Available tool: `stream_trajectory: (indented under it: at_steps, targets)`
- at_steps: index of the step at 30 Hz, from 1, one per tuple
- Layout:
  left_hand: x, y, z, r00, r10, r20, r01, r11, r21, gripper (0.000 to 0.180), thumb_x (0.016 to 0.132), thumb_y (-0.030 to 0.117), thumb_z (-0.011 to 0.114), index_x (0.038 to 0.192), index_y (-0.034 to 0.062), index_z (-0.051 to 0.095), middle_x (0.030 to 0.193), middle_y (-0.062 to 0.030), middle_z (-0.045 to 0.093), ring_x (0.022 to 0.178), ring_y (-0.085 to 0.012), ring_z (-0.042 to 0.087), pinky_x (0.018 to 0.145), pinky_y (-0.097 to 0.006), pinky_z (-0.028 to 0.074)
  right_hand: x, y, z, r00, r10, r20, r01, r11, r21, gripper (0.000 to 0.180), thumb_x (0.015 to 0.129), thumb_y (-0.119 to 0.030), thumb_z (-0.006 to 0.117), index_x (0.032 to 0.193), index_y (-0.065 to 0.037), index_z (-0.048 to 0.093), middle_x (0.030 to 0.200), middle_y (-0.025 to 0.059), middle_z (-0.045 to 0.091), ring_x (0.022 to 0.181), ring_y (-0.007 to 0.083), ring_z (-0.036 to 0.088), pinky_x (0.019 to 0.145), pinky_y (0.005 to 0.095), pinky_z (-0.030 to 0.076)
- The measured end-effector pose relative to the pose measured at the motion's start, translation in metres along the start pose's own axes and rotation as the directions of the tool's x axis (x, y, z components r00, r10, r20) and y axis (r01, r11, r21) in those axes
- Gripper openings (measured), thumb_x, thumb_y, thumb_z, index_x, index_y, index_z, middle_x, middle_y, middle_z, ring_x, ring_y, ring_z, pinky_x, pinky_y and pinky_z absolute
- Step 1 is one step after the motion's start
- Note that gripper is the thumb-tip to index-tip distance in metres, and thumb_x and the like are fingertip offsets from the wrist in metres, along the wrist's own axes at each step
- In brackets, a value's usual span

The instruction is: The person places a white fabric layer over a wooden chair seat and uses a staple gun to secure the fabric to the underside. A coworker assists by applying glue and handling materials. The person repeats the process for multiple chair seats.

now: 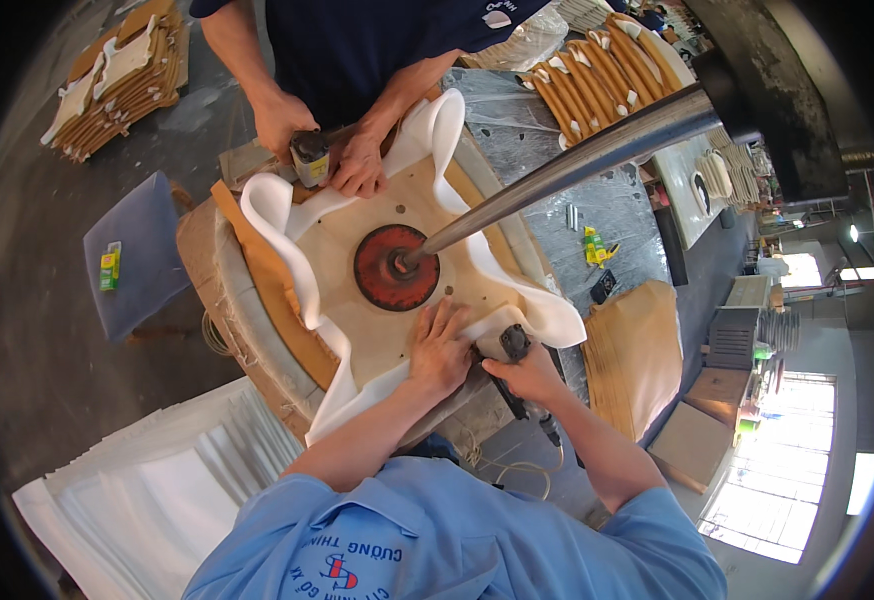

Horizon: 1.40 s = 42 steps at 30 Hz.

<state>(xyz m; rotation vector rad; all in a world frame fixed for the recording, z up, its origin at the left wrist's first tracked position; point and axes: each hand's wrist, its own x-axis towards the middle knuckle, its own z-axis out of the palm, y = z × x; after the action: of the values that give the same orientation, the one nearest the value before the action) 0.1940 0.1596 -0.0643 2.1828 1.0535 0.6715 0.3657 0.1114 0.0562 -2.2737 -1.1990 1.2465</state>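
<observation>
My right hand [535, 376] is closed around the handle of a staple gun [514, 342] with a hose at its lower end. Its nose is at the near right edge of a plywood panel [357, 340]. My left hand [440, 352] lies on the panel with fingers stretched out, close to the staple gun. White foam sheet [275, 205] curls up around the panel's edges, over tan material [257, 262]. A red disc [379, 268] on a slanted metal rod [567, 160] presses on the panel's middle.
Opposite, a co-worker's hands [359, 163] hold another staple gun [310, 160] at the panel's far edge. White sheets [172, 460] are stacked at lower left. Tan pieces [637, 350] lie to the right, beside a plastic-covered table [597, 205]. A pale hose [517, 466] hangs below.
</observation>
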Motion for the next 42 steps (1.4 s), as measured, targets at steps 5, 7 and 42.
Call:
stream_trajectory:
  at_steps: [5, 7, 42]
  targets:
    - [-0.013, -0.003, -0.006, 1.000, 0.016, -0.018, -0.016, 1.000, -0.006, 0.024, 0.091, 0.028, 0.079, 0.106, 0.0099, 0.085, 0.168, -0.0086, 0.047, 0.166, -0.0373, 0.025, 0.136, -0.061, 0.017, 0.000, -0.001, -0.006, 0.985, 0.155, 0.078, -0.160, 0.985, 0.060, 0.033, 0.090, -0.024, 0.092, 0.106, -0.001, 0.072, 0.072, 0.0014, 0.067, 0.051, 0.0113, 0.058, 0.048, 0.0318, 0.046]
    - [-0.011, -0.002, -0.009, 0.999, -0.013, 0.043, 0.014, 1.000, -0.002, 0.025, 0.091, 0.027, 0.080, 0.110, 0.0127, 0.085, 0.167, -0.0084, 0.047, 0.165, -0.0391, 0.026, 0.135, -0.064, 0.017, -0.001, 0.001, -0.009, 0.979, 0.163, 0.124, -0.172, 0.983, 0.071, 0.035, 0.091, -0.027, 0.091, 0.108, -0.001, 0.074, 0.074, 0.0033, 0.069, 0.053, 0.0125, 0.061, 0.050, 0.0326, 0.049]
    - [-0.031, -0.009, -0.033, 0.974, -0.129, 0.187, 0.129, 0.992, 0.015, 0.026, 0.091, 0.018, 0.073, 0.110, 0.0002, 0.078, 0.172, -0.0147, 0.039, 0.169, -0.0404, 0.017, 0.136, -0.064, 0.008, -0.021, -0.031, 0.027, 0.981, 0.143, 0.132, -0.142, 0.990, -0.021, 0.036, 0.092, -0.030, 0.090, 0.101, 0.001, 0.074, 0.075, 0.0030, 0.071, 0.055, 0.0128, 0.064, 0.052, 0.0322, 0.051]
